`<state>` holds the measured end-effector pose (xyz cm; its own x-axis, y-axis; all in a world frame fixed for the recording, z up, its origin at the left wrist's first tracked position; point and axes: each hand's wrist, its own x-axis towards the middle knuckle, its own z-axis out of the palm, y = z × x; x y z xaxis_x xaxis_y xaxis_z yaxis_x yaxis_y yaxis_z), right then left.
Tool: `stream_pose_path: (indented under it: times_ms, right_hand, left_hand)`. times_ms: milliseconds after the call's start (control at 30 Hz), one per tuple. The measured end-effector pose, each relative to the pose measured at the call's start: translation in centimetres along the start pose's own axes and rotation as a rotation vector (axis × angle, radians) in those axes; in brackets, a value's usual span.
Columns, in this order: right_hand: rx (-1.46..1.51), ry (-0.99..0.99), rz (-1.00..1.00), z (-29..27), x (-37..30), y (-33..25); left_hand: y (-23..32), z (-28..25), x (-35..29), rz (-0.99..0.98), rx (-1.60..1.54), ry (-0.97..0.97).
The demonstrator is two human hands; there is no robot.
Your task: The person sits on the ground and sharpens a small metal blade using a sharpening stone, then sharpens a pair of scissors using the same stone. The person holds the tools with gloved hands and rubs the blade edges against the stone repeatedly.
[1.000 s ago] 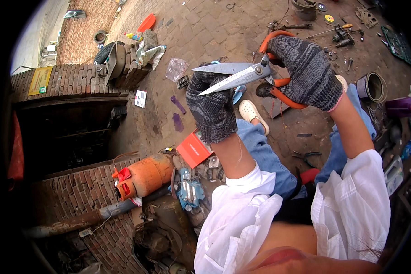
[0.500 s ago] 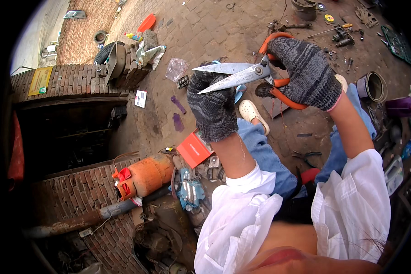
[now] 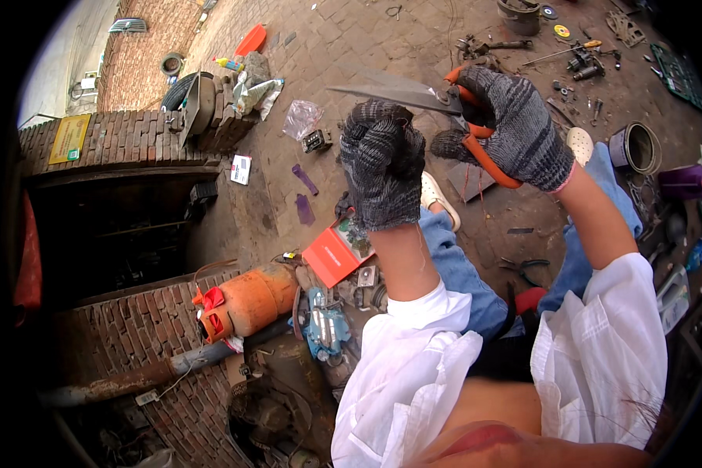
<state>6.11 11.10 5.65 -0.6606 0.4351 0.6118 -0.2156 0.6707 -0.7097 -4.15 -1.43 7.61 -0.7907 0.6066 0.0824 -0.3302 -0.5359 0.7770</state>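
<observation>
My right hand (image 3: 522, 129), in a dark grey knitted glove, grips the orange handles of a pair of large metal shears (image 3: 427, 97). The blades point left and are smeared by motion; they pass just above my left hand (image 3: 382, 164). That hand, gloved the same way, is raised and closed in a fist. Whatever sits in its fingers, if anything, is hidden from this side. A thin loose thread hangs at my left wrist.
Below my left hand lies an open red box (image 3: 334, 259). An orange gas cylinder (image 3: 256, 298) lies by the brick edge of a dark pit (image 3: 117, 234). Metal parts (image 3: 589, 66), a tin (image 3: 636, 148) and pliers (image 3: 532, 271) are scattered at the right.
My left hand has shifted slightly right and turned, and its fist now shows in front of the blades. The shears have swung a little; light blue bits beside that hand no longer show.
</observation>
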Motion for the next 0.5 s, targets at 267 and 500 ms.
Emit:
stream_pose_path:
  times_ms: [267,500]
  right_hand:
    - [0.437,-0.12,0.212,-0.3,0.1,0.0]
    - [0.535,-0.038,0.29,0.1,0.1,0.0]
  left_hand:
    - [-0.5,0.6,0.4,0.01,0.222,-0.085]
    - [-2.2,1.5,0.5,0.49,0.706,-0.138]
